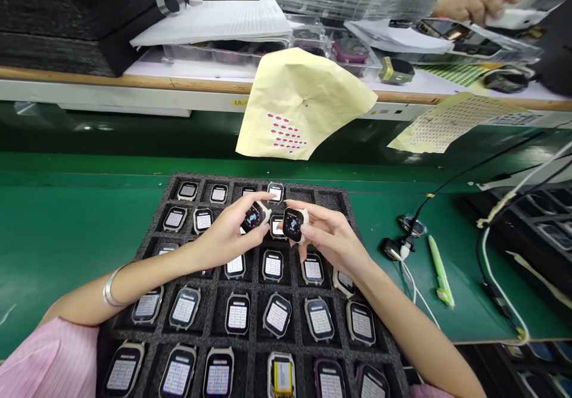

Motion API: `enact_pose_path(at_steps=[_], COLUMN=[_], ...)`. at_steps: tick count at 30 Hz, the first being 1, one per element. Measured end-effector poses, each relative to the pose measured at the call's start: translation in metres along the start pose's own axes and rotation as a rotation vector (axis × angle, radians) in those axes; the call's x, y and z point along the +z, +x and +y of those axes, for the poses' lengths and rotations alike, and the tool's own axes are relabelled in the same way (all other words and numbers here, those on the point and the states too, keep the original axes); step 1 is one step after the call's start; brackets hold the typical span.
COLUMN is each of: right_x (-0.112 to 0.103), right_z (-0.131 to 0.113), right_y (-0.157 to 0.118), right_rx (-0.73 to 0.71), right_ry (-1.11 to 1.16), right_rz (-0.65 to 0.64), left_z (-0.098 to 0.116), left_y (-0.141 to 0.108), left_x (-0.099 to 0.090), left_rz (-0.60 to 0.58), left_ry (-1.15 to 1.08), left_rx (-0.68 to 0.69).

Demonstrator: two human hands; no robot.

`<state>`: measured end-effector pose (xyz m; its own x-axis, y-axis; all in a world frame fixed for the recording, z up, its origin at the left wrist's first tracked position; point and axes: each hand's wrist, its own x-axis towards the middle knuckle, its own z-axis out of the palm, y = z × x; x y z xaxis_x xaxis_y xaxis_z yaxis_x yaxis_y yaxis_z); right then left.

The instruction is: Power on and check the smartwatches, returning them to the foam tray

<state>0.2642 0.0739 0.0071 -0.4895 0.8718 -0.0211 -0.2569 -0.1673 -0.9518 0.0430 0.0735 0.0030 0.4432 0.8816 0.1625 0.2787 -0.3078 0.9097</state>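
Observation:
My left hand [241, 228] pinches a smartwatch body [253, 217], strapless, with a dark lit screen, between thumb and fingers. In my right hand [328, 228] is a second smartwatch body [292, 225], its screen showing a similar blue and white picture. The two watches are held side by side, a little apart, above a black foam tray [210, 302]. Most of the tray's compartments hold watch bodies with white tables on their screens, such as the watch [238, 314] near the middle. One piece [282, 375] at the front shows a yellow battery instead of a screen.
A shelf [201, 85] runs across the back, carrying papers, clear plastic trays and black foam blocks [58, 22]. Yellow sticker sheets [304, 106] hang from its edge. On the right are cables, a green pen [440, 270] and more foam trays. Another person's hand [478, 6] is behind the shelf.

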Motion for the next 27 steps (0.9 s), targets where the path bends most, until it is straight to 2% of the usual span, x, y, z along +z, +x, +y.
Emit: enact_pose_path(at_steps=[6, 12, 16, 20, 27], right_x=[-0.001, -0.005, -0.006, -0.004, -0.001], right_z=[0.001, 0.005, 0.008, 0.009, 0.01], right_y=[0.0, 0.003, 0.003, -0.001, -0.005], right_rx=[0.047, 0.172, 0.123, 0.052, -0.01], right_ry=[0.045, 0.144, 0.094, -0.011, -0.068], right_rz=[0.002, -0.017, 0.04, 0.136, 0.154], left_z=[-0.002, -0.001, 0.0, 0.0, -0.008], left_y=[0.006, 0.012, 0.011, 0.01, 0.009], left_x=[0.004, 0.005, 0.007, 0.008, 0.01], left_rz=[-0.029, 0.026, 0.036, 0.011, -0.005], left_ry=[-0.243, -0.637, -0.883, -0.883, -0.849], left_rx=[-0.19, -0.399, -0.49, -0.479, -0.361])
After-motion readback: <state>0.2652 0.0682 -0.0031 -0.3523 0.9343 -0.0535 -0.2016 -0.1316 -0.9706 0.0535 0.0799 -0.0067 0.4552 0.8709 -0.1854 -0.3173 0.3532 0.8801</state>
